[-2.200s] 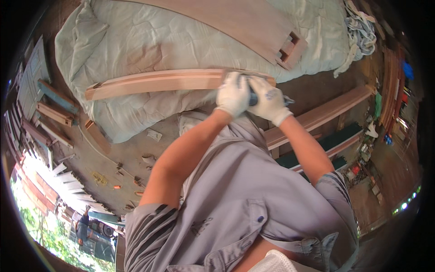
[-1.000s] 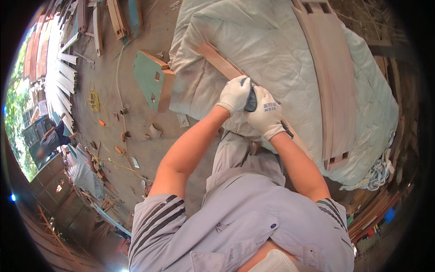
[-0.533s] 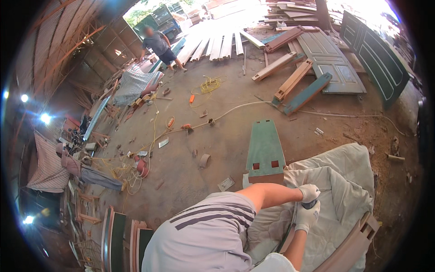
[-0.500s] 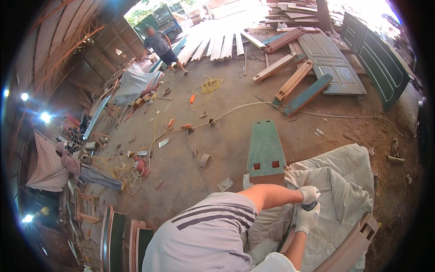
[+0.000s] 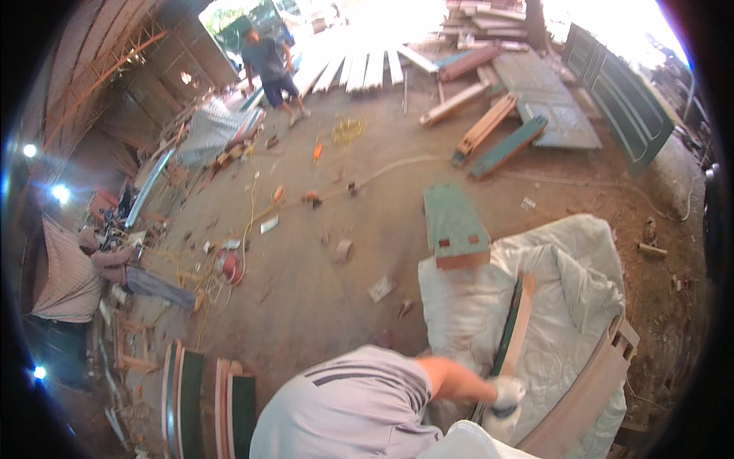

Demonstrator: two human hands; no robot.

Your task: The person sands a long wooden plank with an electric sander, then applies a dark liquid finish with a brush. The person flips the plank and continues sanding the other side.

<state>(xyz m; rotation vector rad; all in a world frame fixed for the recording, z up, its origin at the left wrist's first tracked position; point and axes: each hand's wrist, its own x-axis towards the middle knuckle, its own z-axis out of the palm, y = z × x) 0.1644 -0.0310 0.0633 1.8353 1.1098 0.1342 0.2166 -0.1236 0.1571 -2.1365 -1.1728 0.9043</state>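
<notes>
- Lying on the quilt (image 5: 569, 283): one wooden bar (image 5: 521, 321), long, one side pale brown, the other dark green; near end under the gloves.
- Left hand, white-gloved (image 5: 508, 392): over the quilt, at the bar, fingers curled round a dark hand tool (image 5: 505, 411); blurred.
- Right hand, white-gloved (image 5: 501, 423): over the quilt, just below the left; grip cannot be told, blurred.
- Brown board (image 5: 577, 394), wide, slotted end: along the quilt's right side.
- Green-faced block (image 5: 455, 218), two square holes: at the quilt's far left corner.
- Green-and-wood boards (image 5: 191, 405): left of the quilt, well apart.
- Blue-green beam (image 5: 510, 145): on the floor beyond the quilt.
- Dark green panel (image 5: 619, 99), pale lines: beyond the quilt, leaning.
- Yellow cable (image 5: 348, 131): coiled, beyond the quilt to the left.
- Standing person (image 5: 267, 61), dark shirt and shorts: far beyond the quilt, leftward.
</notes>
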